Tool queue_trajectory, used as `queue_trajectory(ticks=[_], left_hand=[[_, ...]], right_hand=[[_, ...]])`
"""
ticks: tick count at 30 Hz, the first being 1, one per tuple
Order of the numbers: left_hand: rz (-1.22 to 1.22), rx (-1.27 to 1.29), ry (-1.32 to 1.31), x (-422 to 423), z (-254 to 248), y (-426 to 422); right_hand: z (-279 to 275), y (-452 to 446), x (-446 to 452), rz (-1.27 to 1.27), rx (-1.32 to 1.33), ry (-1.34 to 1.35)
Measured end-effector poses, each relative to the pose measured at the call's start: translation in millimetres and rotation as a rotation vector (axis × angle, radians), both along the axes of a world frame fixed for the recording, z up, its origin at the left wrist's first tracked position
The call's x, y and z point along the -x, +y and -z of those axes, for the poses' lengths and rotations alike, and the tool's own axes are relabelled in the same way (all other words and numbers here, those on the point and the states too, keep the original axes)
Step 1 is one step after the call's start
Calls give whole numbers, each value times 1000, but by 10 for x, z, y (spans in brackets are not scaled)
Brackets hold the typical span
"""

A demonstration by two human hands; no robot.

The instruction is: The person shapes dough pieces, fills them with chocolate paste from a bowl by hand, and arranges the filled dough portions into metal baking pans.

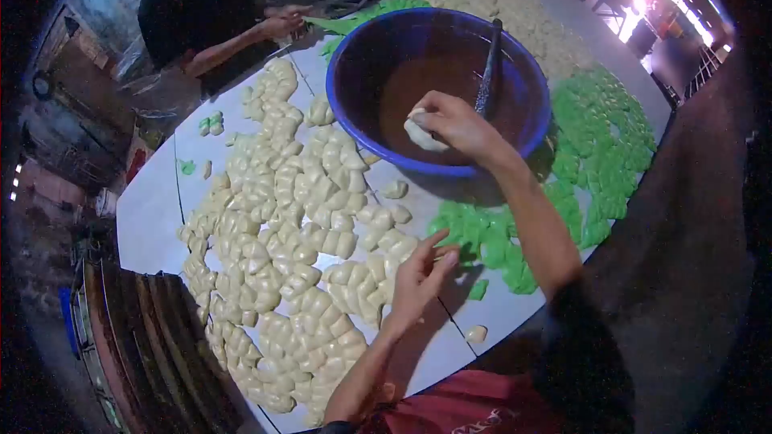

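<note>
My right hand (pixel 457 124) is closed on a pale dough piece (pixel 425 135), held over the near inside of a big blue basin (pixel 351 124). Brown liquid or a brown bottom shows in the basin, and a long dark-handled utensil (pixel 487 72) leans against its far right wall. My left hand (pixel 422 273) hovers lower down with fingers apart and nothing in them. To its left spread many cream dough pieces (pixel 281 249); green dough pieces (pixel 490 241) lie just beyond its fingertips.
More green dough (pixel 603 145) covers the right of the white table (pixel 149 213), with beige pieces (pixel 515 12) at the back. Across the table a person (pixel 197 16) in dark clothes reaches toward green dough. Stacked trays (pixel 153 337) stand at the lower left.
</note>
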State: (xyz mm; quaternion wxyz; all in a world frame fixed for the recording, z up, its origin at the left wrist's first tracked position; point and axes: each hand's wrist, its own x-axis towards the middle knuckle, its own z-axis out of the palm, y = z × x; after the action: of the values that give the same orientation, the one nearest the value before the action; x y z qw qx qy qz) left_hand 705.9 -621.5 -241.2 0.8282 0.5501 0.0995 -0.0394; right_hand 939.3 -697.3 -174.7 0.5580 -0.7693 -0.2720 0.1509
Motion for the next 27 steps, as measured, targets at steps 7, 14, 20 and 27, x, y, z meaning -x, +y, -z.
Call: queue_trajectory(ticks=[7,14,20,27], left_hand=[[-62,-130,121,267,6,495],[-66,-126,133,337,-35,579],[-135,-191,-48,93,0,557],[-301,407,-126,45,-217,515]], right_hand=[[817,262,-536,-547,833,-402],[519,228,-450,-338,550,-78],[-156,161,255,-108,-357,502],[123,286,1366,-147,-676,738]])
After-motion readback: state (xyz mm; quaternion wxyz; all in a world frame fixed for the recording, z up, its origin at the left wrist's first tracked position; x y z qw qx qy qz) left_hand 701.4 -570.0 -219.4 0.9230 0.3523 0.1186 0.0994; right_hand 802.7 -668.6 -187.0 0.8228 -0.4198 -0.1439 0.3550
